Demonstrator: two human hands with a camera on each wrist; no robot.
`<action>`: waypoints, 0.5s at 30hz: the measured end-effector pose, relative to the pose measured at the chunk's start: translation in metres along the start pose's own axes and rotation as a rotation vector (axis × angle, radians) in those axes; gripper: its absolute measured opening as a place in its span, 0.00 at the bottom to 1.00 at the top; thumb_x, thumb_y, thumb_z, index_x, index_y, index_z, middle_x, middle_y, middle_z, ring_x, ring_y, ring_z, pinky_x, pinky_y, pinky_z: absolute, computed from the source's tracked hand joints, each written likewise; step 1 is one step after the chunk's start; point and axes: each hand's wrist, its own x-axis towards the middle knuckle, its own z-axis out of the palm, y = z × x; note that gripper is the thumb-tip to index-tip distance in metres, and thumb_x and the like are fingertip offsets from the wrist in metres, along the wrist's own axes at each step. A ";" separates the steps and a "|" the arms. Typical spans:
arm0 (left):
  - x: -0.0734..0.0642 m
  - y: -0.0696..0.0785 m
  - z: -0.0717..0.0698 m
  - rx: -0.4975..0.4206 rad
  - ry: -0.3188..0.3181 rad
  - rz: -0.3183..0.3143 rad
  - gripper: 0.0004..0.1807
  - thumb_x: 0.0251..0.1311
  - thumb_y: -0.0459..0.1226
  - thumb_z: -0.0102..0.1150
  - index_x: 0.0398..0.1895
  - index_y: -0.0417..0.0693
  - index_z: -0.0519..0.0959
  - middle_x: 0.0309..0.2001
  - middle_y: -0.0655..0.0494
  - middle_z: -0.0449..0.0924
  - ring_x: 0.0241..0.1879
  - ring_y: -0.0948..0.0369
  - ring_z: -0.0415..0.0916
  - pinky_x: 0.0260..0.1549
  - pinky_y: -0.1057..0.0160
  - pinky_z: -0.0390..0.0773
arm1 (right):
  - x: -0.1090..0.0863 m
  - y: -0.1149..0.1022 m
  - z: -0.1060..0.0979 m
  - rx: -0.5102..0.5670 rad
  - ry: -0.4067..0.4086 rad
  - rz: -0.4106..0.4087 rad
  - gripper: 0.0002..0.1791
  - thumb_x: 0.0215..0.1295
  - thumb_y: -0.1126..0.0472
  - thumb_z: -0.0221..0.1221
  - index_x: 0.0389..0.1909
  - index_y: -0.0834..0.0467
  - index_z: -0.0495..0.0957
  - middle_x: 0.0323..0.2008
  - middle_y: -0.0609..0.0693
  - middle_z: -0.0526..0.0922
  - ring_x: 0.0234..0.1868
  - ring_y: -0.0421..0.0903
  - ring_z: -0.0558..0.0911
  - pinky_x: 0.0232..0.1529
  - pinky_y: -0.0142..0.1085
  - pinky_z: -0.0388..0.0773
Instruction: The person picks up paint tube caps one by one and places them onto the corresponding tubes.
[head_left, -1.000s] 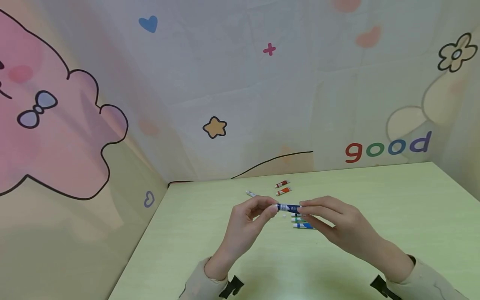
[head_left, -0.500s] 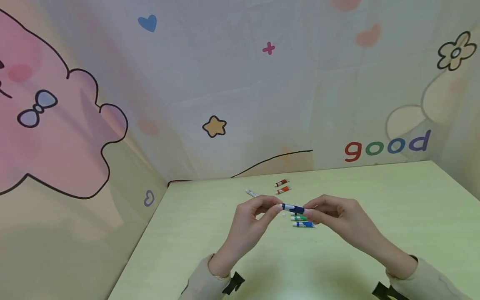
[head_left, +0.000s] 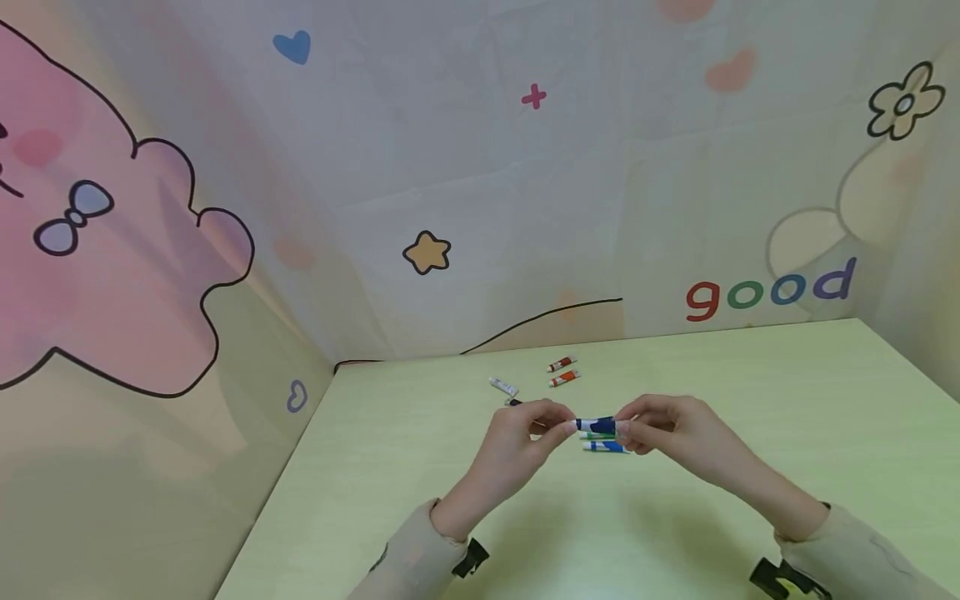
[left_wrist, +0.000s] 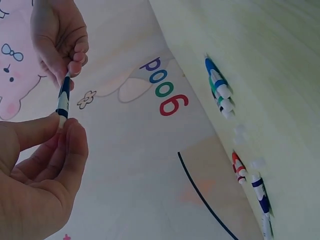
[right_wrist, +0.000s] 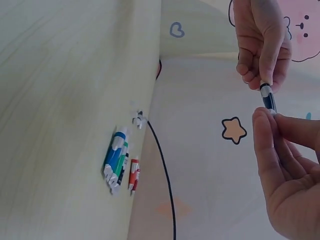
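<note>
Head view: a dark blue tube (head_left: 596, 426) is held up, roughly level, above the table (head_left: 360, 500), between both hands.
Left hand (head_left: 517, 442): thumb and fingers pinch the tube's white-tipped end, just past a dark band.
Right hand (head_left: 690, 433): thumb and fingers pinch the opposite end, covering it.
Step in hand: judging by the two-ended grip, work at the tip, likely a cap being twisted; whether on or off, the fingers hide.
Next move: seems to call for steadying the body with the right hand while the left fingers turn the tip, without squeezing the middle.
Held tubes: one, shared by two hands.
Near cluster: three, a blue tube (head_left: 603, 447), a green tube (head_left: 597, 436) and a black-marked tube (right_wrist: 124, 163), close together.
Reds: two, an orange-red tube (head_left: 565, 379) and a dark red tube (head_left: 561, 364) behind it.
Left pair: two, a white tube (head_left: 503, 387) and a dark-banded tube (left_wrist: 261, 194) partly hidden from above.
White bits (left_wrist: 258, 163): small, perhaps caps, at least two; too blurred for a firm count.
</note>
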 end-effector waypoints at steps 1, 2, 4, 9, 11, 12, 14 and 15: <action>0.001 -0.003 0.001 0.008 -0.020 -0.012 0.07 0.68 0.37 0.64 0.41 0.44 0.85 0.38 0.58 0.87 0.36 0.69 0.80 0.41 0.70 0.81 | 0.001 0.003 0.000 0.003 -0.013 0.007 0.11 0.72 0.59 0.62 0.45 0.64 0.82 0.33 0.52 0.87 0.34 0.46 0.85 0.40 0.36 0.84; 0.002 -0.006 0.003 0.010 -0.040 -0.025 0.06 0.68 0.37 0.64 0.41 0.44 0.85 0.38 0.59 0.87 0.36 0.70 0.80 0.40 0.70 0.80 | 0.003 0.007 0.001 0.006 -0.026 0.009 0.11 0.72 0.60 0.61 0.46 0.65 0.82 0.34 0.53 0.87 0.34 0.46 0.85 0.40 0.36 0.84; 0.005 -0.012 0.006 0.004 -0.081 -0.055 0.06 0.67 0.37 0.65 0.40 0.44 0.86 0.37 0.60 0.86 0.34 0.71 0.80 0.38 0.71 0.80 | 0.005 0.013 0.001 0.011 -0.048 0.016 0.11 0.72 0.61 0.61 0.46 0.66 0.81 0.36 0.56 0.87 0.35 0.47 0.85 0.40 0.36 0.84; 0.009 -0.025 0.015 0.019 -0.167 -0.117 0.05 0.66 0.34 0.66 0.41 0.43 0.86 0.35 0.61 0.85 0.32 0.72 0.78 0.36 0.73 0.79 | 0.010 0.026 0.000 0.022 -0.087 0.052 0.10 0.72 0.64 0.59 0.46 0.68 0.80 0.37 0.57 0.86 0.36 0.52 0.84 0.39 0.36 0.84; 0.010 -0.030 0.019 0.043 -0.196 -0.131 0.05 0.65 0.33 0.66 0.41 0.43 0.86 0.35 0.61 0.84 0.32 0.72 0.77 0.35 0.73 0.79 | 0.011 0.032 0.001 0.032 -0.107 0.068 0.10 0.72 0.65 0.59 0.46 0.69 0.80 0.37 0.57 0.86 0.36 0.54 0.84 0.39 0.36 0.84; 0.010 -0.032 0.021 0.056 -0.210 -0.136 0.05 0.64 0.32 0.66 0.41 0.42 0.85 0.34 0.61 0.84 0.32 0.72 0.77 0.35 0.73 0.79 | 0.012 0.035 0.001 0.034 -0.117 0.070 0.10 0.72 0.65 0.59 0.46 0.69 0.80 0.36 0.58 0.86 0.37 0.55 0.84 0.39 0.36 0.84; 0.011 -0.036 0.025 0.087 -0.237 -0.144 0.05 0.64 0.32 0.67 0.41 0.42 0.85 0.33 0.61 0.84 0.31 0.72 0.76 0.33 0.73 0.78 | 0.012 0.041 0.002 0.024 -0.134 0.071 0.10 0.72 0.66 0.59 0.46 0.69 0.79 0.35 0.58 0.86 0.36 0.55 0.84 0.38 0.36 0.84; 0.012 -0.039 0.027 0.106 -0.251 -0.145 0.04 0.63 0.32 0.67 0.40 0.42 0.85 0.32 0.61 0.83 0.30 0.72 0.75 0.32 0.73 0.77 | 0.013 0.044 0.002 0.013 -0.140 0.069 0.09 0.72 0.66 0.59 0.46 0.69 0.80 0.35 0.57 0.86 0.35 0.54 0.84 0.38 0.36 0.84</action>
